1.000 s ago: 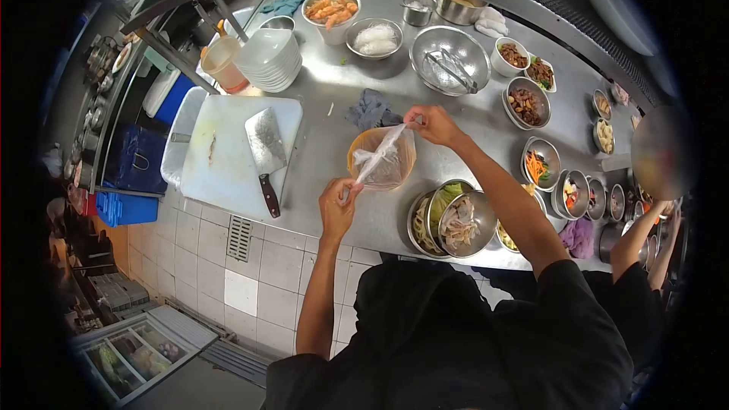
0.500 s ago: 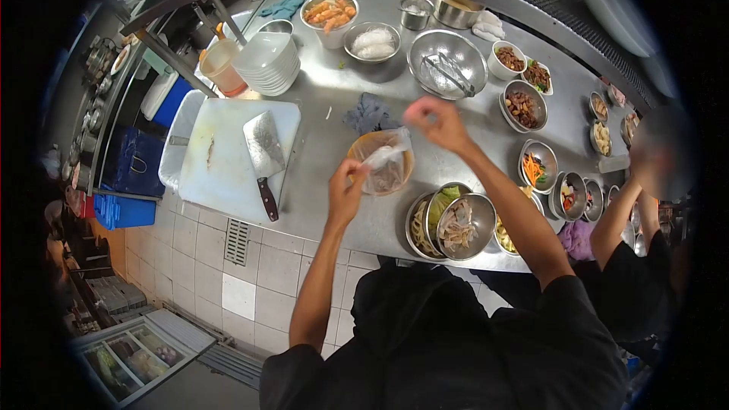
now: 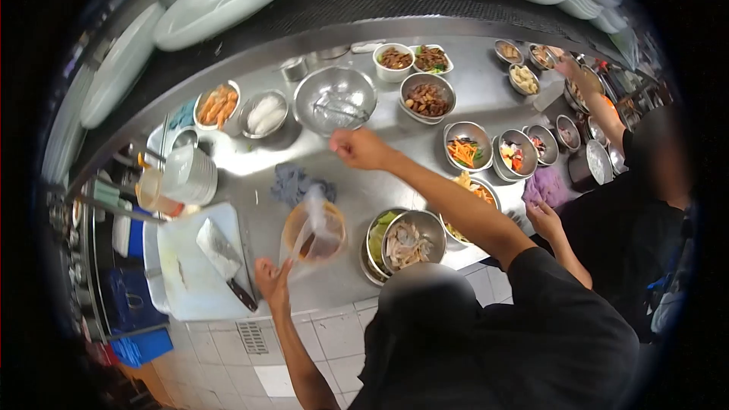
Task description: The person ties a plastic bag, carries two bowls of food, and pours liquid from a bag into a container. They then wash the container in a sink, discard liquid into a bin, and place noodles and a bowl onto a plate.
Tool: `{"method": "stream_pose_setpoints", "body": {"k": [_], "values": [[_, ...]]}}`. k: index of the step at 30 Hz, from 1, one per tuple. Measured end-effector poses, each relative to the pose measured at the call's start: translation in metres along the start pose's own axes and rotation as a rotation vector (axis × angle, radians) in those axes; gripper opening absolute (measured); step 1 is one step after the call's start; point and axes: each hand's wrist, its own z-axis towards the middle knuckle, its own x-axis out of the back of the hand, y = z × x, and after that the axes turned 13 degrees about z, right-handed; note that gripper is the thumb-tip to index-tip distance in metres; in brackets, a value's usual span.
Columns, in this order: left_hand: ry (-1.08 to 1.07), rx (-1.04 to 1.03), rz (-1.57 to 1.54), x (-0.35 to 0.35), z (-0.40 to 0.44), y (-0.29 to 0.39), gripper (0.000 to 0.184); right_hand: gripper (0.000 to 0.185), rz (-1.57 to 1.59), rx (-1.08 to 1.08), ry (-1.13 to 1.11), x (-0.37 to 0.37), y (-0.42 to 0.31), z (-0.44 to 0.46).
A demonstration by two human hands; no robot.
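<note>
My left hand (image 3: pixel 273 279) pinches a clear plastic bag (image 3: pixel 323 239) by its edge, at the near left side of a yellowish round container (image 3: pixel 339 226). The bag lies over the container and its upper part is blurred. My right hand (image 3: pixel 358 149) is closed, above the table by the lower edge of a large steel bowl (image 3: pixel 319 104); whether anything is in its fingers cannot be made out. A crumpled grey-blue cloth (image 3: pixel 292 182) touches the far side of the container.
A cleaver (image 3: pixel 219 250) lies on the white cutting board (image 3: pixel 186 277) at left, near stacked white bowls (image 3: pixel 190 175). A bowl of meat pieces (image 3: pixel 408 245) stands near my body. At right, a co-worker (image 3: pixel 607 243) reaches over food bowls. A shelf (image 3: pixel 364 34) with plates overhangs the table.
The camera view has turned right and up. My right hand has let go of the bag's edge and moved away from it toward the steel bowl. My left hand still holds the bag.
</note>
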Motion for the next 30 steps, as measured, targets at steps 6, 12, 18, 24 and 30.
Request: {"method": "stream_pose_setpoints", "body": {"k": [6,12,18,24,30], "values": [[0.337,-0.249,0.273,0.0,0.024,0.024,0.018,0.026,0.052,-0.219,0.85,0.228,0.194,-0.038],[-0.489,-0.238,-0.258,-0.247,0.104,0.223,0.037,0.057,0.698,-0.719,0.687,0.305,0.338,-0.044],[-0.628,0.249,-0.298,-0.481,0.272,0.222,0.061,0.047,1.173,-0.483,0.62,0.286,0.425,-0.025],[-0.56,0.091,-0.255,-0.531,0.351,0.165,0.044,0.038,0.955,-0.491,0.928,0.297,0.367,-0.034],[-0.421,-0.201,-0.017,-0.517,0.354,0.196,0.031,0.046,0.701,-0.551,1.054,0.334,0.233,-0.056]]}}
